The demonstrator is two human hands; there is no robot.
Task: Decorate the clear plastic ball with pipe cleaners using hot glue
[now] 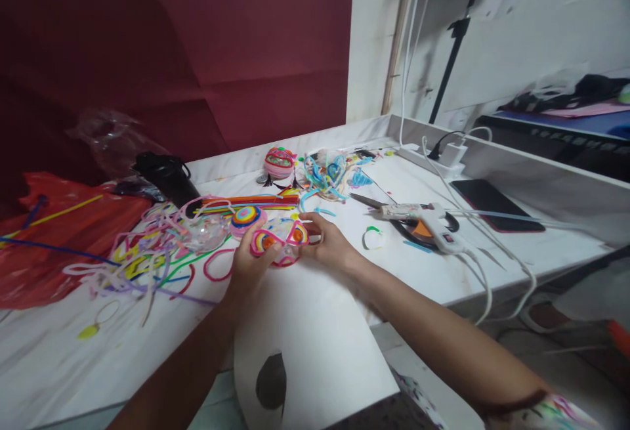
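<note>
Both my hands are closed around a clear ball decorated with pink, yellow and orange pipe cleaners (284,254). My left hand (249,262) grips its left side, thumb across the front. On its right side are the fingers of my right hand (327,241). Touching or just behind my left fingers is a round piece coiled in rainbow rings (247,215). Beneath the hands a white paper sheet (315,338) with a dark round hole hangs over the table edge. Behind the ball lies a bundle of straight pipe cleaners (251,202).
Loose pipe cleaners (142,266) and a red plastic bag (73,239) spread over the left, beside a black bottle (167,177). Scissors (367,201), a white glue gun (436,223) with its cable, a phone (495,204) and a power strip (428,159) lie right. A finished-looking pink ball (279,166) stands behind.
</note>
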